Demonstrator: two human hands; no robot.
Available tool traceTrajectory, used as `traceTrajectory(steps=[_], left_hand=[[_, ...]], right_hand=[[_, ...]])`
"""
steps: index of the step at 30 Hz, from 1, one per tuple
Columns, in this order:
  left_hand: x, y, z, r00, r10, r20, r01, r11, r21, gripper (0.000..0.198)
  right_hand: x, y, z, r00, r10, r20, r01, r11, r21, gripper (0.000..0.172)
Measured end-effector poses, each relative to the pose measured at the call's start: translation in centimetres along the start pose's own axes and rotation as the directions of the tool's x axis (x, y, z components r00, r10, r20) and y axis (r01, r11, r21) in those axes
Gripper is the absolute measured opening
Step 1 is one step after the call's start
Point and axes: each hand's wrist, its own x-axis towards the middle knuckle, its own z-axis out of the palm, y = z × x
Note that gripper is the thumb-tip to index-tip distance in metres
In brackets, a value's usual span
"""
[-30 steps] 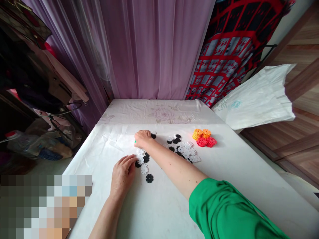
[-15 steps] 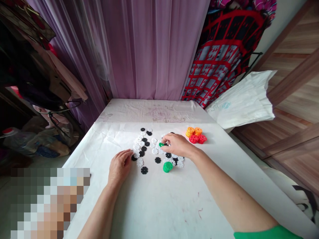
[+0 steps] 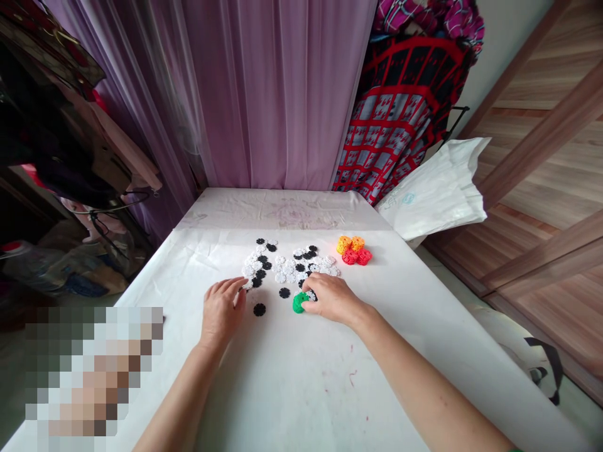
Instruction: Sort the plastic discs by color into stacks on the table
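Observation:
My right hand (image 3: 332, 298) presses its fingertips on a stack of green plastic snowflake discs (image 3: 299, 302) at the near edge of the scattered pieces. A white disc (image 3: 311, 295) lies under those fingers. My left hand (image 3: 221, 309) rests on the white-covered table (image 3: 301, 383), fingers together, holding nothing. Its fingertips are beside a white disc (image 3: 246, 285). Just ahead lies a loose cluster of white and black discs (image 3: 287, 269). Single black discs (image 3: 259, 309) lie near both hands. Orange stacks (image 3: 344, 244) and red stacks (image 3: 357, 256) stand beyond my right hand.
The table's far end holds a wrinkled sheet (image 3: 277, 210) against a purple curtain (image 3: 264, 94). A white plastic bag (image 3: 436, 191) and red-and-black patterned cloth (image 3: 400, 119) lie at the back right. Bags and shelving crowd the left side, and the table's right edge drops to a floor.
My right hand has come from the far left, over the discs, to the green stack, and its sleeve has left view. My left hand stays close to the same spot. Some discs appear shifted.

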Motion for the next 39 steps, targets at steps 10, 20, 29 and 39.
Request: traceTrajectory(steps=[10,20,29,39], left_hand=[[-5.3,6.8,3.8,0.981,0.082,0.177,-0.092,0.995,0.048,0.051],[-4.9,9.0,3.9,0.97,0.001,0.245,-0.03,0.993,0.115,0.065],[-4.8,10.2,3.5,0.963,0.003,0.269,-0.035,0.992,0.117,0.068],[-4.9,10.1,3.6,0.964,0.024,0.264,-0.06,0.99,0.131,0.064]], right_hand=[[-3.9,0.4,4.3,0.972,0.199,-0.124,-0.2,0.98,0.002,0.052],[-2.9,-1.8,6.3,0.958,0.218,-0.185,-0.237,0.968,-0.083,0.041],[-2.9,-2.6,6.8,0.955,0.214,-0.207,-0.24,0.965,-0.108,0.038],[-3.6,-2.1,6.8,0.951,0.23,-0.205,-0.258,0.958,-0.127,0.029]])
